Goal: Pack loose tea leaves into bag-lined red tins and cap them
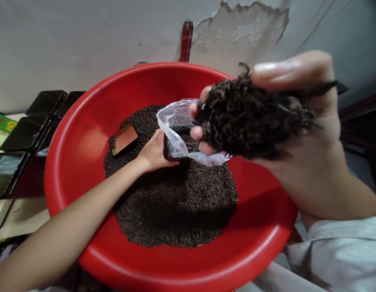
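Observation:
A big red plastic basin (84, 134) holds a heap of dark brown dried tea-like leaves (175, 202). My right hand (300, 134) is raised close to the camera, cupped round a handful of the dark leaves (251, 117). My left hand (154, 152) reaches into the basin and grips the edge of a small dark box (172, 148) lined with a clear plastic bag (177, 117), resting on the heap. A second small box lid (124, 138), reddish-brown, lies on the leaves to its left.
Several black square trays (26, 129) stand on the surface left of the basin. A peeling white wall (242, 28) is behind, with a dark red handle (186, 40) leaning against it. My grey sleeve (346, 251) is at the lower right.

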`<control>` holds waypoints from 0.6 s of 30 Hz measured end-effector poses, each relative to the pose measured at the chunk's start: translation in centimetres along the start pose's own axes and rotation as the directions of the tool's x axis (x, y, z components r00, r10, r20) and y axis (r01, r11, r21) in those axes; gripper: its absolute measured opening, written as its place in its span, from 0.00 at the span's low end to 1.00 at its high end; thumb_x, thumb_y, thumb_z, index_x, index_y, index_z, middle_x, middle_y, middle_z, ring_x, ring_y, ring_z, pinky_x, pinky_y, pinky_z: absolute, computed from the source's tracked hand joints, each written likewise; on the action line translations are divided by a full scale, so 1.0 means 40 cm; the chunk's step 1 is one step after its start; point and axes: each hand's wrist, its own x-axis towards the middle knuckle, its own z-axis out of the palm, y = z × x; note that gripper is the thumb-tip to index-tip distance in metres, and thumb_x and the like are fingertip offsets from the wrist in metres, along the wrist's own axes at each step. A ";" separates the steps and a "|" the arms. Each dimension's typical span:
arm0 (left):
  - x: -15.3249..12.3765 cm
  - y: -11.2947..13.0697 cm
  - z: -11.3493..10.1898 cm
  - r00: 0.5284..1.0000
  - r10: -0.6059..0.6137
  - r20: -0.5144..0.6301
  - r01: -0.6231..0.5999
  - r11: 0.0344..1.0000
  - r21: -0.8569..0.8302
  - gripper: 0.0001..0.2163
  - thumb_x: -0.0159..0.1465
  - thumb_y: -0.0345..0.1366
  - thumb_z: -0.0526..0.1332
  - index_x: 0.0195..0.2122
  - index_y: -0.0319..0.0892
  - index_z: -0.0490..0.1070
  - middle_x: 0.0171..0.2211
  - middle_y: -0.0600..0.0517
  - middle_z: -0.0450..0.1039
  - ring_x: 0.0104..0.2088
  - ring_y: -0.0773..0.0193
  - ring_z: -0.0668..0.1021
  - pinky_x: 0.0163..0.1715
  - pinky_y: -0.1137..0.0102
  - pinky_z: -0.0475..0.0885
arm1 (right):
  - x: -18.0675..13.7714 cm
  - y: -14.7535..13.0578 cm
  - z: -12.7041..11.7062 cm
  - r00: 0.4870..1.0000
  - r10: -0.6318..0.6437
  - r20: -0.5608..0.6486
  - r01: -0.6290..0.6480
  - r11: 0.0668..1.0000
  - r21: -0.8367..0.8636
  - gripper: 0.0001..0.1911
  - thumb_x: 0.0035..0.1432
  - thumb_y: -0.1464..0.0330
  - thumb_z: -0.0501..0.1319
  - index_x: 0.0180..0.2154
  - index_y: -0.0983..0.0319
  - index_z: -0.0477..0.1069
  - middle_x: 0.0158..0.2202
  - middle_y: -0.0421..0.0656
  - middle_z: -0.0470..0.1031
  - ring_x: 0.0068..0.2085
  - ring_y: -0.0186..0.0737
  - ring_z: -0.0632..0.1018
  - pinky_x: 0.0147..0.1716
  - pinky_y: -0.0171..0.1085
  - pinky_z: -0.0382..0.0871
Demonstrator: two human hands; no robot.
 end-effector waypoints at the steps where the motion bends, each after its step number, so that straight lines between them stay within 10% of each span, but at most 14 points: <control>1: 0.000 0.001 -0.003 1.000 -0.006 0.014 0.006 1.000 0.009 0.43 0.41 0.50 0.71 0.55 0.37 0.56 0.52 0.39 0.63 0.55 0.41 0.67 0.55 0.49 0.65 | 0.011 -0.001 -0.009 0.996 -0.052 -0.068 0.050 0.998 -0.024 0.10 0.57 0.64 0.49 0.34 0.57 0.68 0.34 0.35 0.76 0.33 0.36 0.79 0.30 0.37 0.74; 9: -0.001 -0.010 -0.005 1.000 0.029 -0.001 -0.029 1.000 -0.011 0.45 0.40 0.50 0.71 0.57 0.40 0.54 0.53 0.40 0.62 0.56 0.41 0.66 0.55 0.49 0.65 | 0.111 0.048 -0.058 0.957 -0.287 -0.046 0.264 0.925 -0.272 0.11 0.55 0.61 0.56 0.34 0.62 0.67 0.30 0.37 0.69 0.30 0.31 0.74 0.30 0.33 0.69; 15: -0.003 -0.001 -0.007 1.000 0.012 0.010 -0.012 1.000 0.003 0.45 0.41 0.50 0.71 0.57 0.39 0.54 0.52 0.39 0.63 0.55 0.41 0.67 0.54 0.49 0.66 | 0.114 0.066 -0.065 0.729 -0.683 -0.054 0.593 0.669 -0.448 0.11 0.45 0.69 0.68 0.32 0.60 0.69 0.36 0.40 0.72 0.39 0.35 0.74 0.43 0.36 0.69; 18: -0.002 0.003 -0.008 1.000 -0.009 0.013 0.009 1.000 0.003 0.44 0.41 0.49 0.71 0.56 0.39 0.55 0.51 0.39 0.63 0.55 0.41 0.68 0.54 0.49 0.66 | 0.125 0.074 -0.076 0.701 -0.713 -0.024 0.588 0.597 -0.547 0.11 0.47 0.66 0.68 0.33 0.60 0.69 0.36 0.40 0.72 0.38 0.35 0.74 0.43 0.36 0.70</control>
